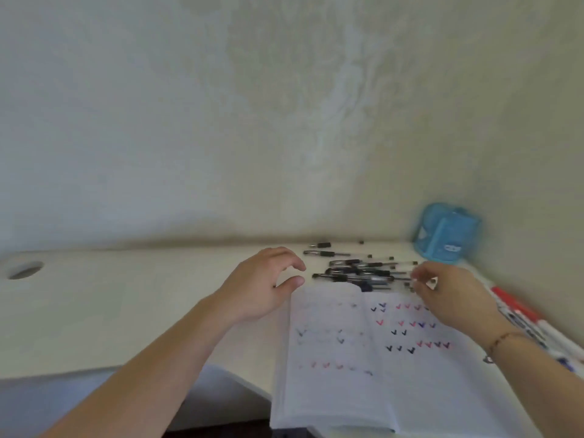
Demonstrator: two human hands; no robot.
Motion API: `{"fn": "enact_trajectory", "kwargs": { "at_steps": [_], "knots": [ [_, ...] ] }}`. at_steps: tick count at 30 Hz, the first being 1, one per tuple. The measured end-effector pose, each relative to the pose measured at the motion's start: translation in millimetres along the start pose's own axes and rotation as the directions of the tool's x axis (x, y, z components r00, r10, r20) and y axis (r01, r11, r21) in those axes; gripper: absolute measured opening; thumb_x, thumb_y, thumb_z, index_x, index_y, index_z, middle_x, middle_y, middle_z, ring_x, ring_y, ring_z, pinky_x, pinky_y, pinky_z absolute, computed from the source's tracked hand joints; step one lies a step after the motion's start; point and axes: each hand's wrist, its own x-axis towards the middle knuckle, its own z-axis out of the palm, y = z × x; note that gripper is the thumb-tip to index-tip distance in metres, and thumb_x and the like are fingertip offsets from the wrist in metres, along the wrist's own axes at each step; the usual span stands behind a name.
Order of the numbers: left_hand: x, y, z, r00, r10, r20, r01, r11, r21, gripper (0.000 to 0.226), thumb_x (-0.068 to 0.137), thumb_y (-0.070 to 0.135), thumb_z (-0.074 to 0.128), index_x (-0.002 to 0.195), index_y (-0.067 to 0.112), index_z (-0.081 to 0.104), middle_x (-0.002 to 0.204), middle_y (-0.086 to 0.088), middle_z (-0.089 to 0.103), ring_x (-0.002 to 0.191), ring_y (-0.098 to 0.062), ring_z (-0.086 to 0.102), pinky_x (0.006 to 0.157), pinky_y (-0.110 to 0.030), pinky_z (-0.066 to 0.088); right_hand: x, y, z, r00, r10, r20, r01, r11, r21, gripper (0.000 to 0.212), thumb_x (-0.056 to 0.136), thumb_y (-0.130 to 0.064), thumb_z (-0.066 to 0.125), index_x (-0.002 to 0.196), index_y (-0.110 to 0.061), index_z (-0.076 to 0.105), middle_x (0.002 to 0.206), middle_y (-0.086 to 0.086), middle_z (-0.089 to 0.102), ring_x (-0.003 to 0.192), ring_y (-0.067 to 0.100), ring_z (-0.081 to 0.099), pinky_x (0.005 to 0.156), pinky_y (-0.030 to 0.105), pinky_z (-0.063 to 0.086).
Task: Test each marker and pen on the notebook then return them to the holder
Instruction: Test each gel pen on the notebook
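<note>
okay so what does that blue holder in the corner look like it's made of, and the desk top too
The blue holder looks like translucent plastic: light passes through its walls, though the blur leaves it open. The desk top looks like smooth matte laminate or painted board, cream and grainless, with a round cable hole cut in it.

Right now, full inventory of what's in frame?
notebook: one, white, open on the desk, pages with black, red and blue tick marks.
pens: a loose pile plus a few strays, dark, lying just beyond the notebook; count unclear.
markers: several, white with red or dark parts, at the desk's right edge.
holder: one, blue, far right corner.
desk: one, cream, round cable hole at left.
wall: pale.
left hand: grip empty, fingers loosely curled, left of the pile.
right hand: pinching a pen end at the pile.
</note>
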Motion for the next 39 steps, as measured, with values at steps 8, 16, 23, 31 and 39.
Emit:
{"fn": "enact_trajectory", "kwargs": {
  "at_steps": [8, 16, 23, 31, 39],
  "knots": [
    [103.4, 71.3, 66.5, 0.961, 0.090, 0.263, -0.111, 0.992, 0.068, 0.015, 0.086, 0.043, 0.064, 0.091, 0.030, 0.062, 0.090, 0.013, 0.060, 0.085, -0.007, 0.055, 0.078, -0.033, 0.050, 18.7, 32.6, 15.4, 0.989, -0.139, 0.048, 0.142, 0.987, -0.074, 0.022, 0.091, -0.044, 0.057, 0.112, -0.039, 0.064, 0.116, -0.016, 0.063, 0.106, 0.011, 0.056, 0.084, 0.030, 0.048],
    [100.0, 72.0, 70.8, 0.909, 0.155, 0.386, -0.282, 0.911, 0.300, 0.036, 0.087, 0.052, 0.059, 0.117, 0.033, 0.051, 0.113, 0.015, 0.054, 0.104, -0.011, 0.052, 0.082, -0.030, 0.046, 26.0, 40.0, 22.2, 0.957, -0.290, 0.000, 0.288, 0.953, -0.095, 0.022, 0.097, -0.030, 0.053, 0.114, -0.031, 0.067, 0.107, -0.008, 0.064, 0.102, 0.016, 0.053, 0.076, 0.030, 0.045],
    [83.6, 107.6, 74.9, 0.955, 0.297, -0.013, -0.295, 0.951, 0.089, 0.027, 0.099, 0.042, 0.038, 0.102, 0.021, 0.055, 0.079, 0.011, 0.060, 0.068, -0.018, 0.055, 0.055, -0.030, 0.043, -7.8, 21.5, -23.1, 0.992, 0.088, -0.096, 0.024, 0.598, 0.801, 0.025, 0.097, -0.033, 0.053, 0.080, -0.019, 0.065, 0.053, -0.003, 0.058, 0.047, 0.012, 0.051, 0.051, 0.021, 0.042],
    [64.7, 125.5, 83.2, 0.841, 0.538, 0.061, -0.498, 0.812, -0.305, 0.014, 0.102, 0.020, 0.047, 0.106, 0.024, 0.059, 0.084, 0.023, 0.070, 0.059, 0.006, 0.051, 0.057, -0.015, 0.043, -46.3, 10.7, -8.3, 0.993, -0.119, -0.009, 0.047, 0.318, 0.947, 0.028, 0.084, -0.035, 0.063, 0.065, -0.020, 0.050, 0.041, 0.011, 0.050, 0.035, 0.020, 0.041, 0.040, 0.018, 0.033],
    [67.4, 103.8, 79.4, 0.927, 0.369, 0.059, -0.291, 0.811, -0.508, 0.021, 0.093, 0.042, 0.050, 0.110, 0.032, 0.055, 0.061, 0.008, 0.040, 0.051, -0.006, 0.033, 0.050, -0.017, 0.026, -49.0, 33.5, -20.7, 0.964, -0.255, 0.075, 0.002, 0.288, 0.958, 0.035, 0.076, -0.048, 0.069, 0.091, -0.018, 0.073, 0.071, 0.020, 0.072, 0.065, 0.032, 0.071, 0.044, 0.028, 0.046]
  ]
}}
